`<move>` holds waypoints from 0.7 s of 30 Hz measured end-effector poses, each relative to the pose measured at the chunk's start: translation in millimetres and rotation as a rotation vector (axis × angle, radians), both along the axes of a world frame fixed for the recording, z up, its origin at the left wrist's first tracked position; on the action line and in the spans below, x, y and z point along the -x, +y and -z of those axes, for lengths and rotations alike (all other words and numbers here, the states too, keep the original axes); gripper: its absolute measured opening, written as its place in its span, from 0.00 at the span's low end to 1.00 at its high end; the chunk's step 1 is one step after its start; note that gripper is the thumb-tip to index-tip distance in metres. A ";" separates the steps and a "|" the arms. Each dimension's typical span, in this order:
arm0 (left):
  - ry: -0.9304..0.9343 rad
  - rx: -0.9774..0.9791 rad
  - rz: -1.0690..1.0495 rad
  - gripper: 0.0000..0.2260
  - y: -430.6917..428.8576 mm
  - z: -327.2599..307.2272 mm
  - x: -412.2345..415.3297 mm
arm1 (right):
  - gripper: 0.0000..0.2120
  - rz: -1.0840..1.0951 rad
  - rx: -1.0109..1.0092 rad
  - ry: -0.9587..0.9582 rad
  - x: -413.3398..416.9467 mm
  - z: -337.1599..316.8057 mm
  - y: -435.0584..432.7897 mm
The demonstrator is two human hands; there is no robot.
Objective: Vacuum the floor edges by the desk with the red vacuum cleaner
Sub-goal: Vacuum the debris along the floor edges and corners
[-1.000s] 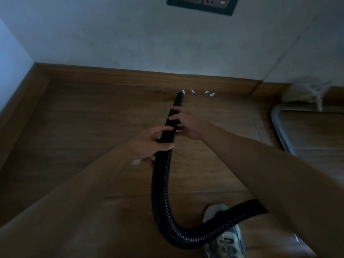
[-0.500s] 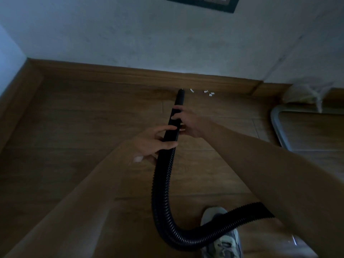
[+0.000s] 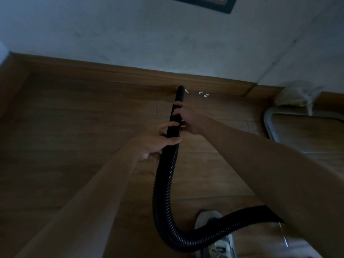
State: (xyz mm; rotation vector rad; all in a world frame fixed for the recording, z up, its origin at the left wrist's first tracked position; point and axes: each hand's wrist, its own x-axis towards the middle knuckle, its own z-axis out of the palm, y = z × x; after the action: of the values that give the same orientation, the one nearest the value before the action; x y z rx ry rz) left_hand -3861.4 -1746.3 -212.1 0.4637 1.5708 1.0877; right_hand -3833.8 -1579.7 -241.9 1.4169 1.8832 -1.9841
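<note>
Sliding the nozzle tip (image 3: pixel 180 89) toward three o'clock along the skirting board (image 3: pixel 111 71) should reach the white scraps (image 3: pixel 203 94) just beside it (keep it low). The right hand (image 3: pixel 189 119) and, at its seven o'clock, the left hand (image 3: pixel 157 141) both curl round the black tube (image 3: pixel 173 127).

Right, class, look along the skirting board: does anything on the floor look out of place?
Yes. Several small white scraps lie scattered on the wooden floor by the skirting board, just right of the tip of the black nozzle, one almost touching it. They look like litter: pale bits against brown wood.
</note>
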 end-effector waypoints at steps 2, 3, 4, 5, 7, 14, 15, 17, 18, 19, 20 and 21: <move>0.003 0.002 0.012 0.22 4.1 -0.8 0.2 | 0.20 0.016 0.004 0.004 -1.2 -0.5 4.3; 0.005 0.004 0.016 0.23 5.7 -1.3 0.0 | 0.21 0.019 0.004 0.004 -2.2 -1.1 5.9; 0.008 0.006 0.020 0.23 7.2 -1.3 -0.6 | 0.21 0.023 0.005 0.004 -3.4 -1.3 7.2; 0.012 0.007 0.025 0.23 8.1 -1.0 -1.2 | 0.22 0.027 0.006 0.004 -4.7 -1.3 8.2; 0.016 0.010 0.034 0.24 9.6 -0.3 -2.4 | 0.22 0.039 0.006 0.002 -7.4 -1.4 9.6; 0.046 0.001 0.049 0.23 19.7 -0.3 -6.8 | 0.22 0.075 0.007 0.007 -15.5 -1.7 20.0; 0.050 0.002 0.058 0.23 21.6 -1.6 -7.4 | 0.22 0.081 0.011 0.007 -17.6 -1.4 22.3; 0.070 0.001 0.084 0.23 26.1 -4.7 -7.6 | 0.21 0.096 0.018 0.012 -20.9 -1.8 26.7; 0.081 0.004 0.094 0.24 28.3 -5.8 -7.8 | 0.21 0.107 0.021 0.017 -22.6 -1.8 28.6; 0.088 0.007 0.099 0.24 29.7 -6.9 -8.1 | 0.21 0.119 0.023 0.020 -24.1 -2.1 29.6; 0.087 0.009 0.104 0.24 31.3 -7.5 -8.6 | 0.21 0.131 0.023 0.021 -25.5 -2.5 30.3; 0.085 0.010 0.110 0.24 32.4 -7.5 -9.2 | 0.21 0.140 0.021 0.020 -26.8 -2.8 30.8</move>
State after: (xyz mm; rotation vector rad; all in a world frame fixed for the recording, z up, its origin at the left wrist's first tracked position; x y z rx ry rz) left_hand -3852.2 -1713.8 -204.7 0.5898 1.6046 0.9871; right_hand -3807.0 -1548.9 -239.0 1.5694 1.8125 -2.0792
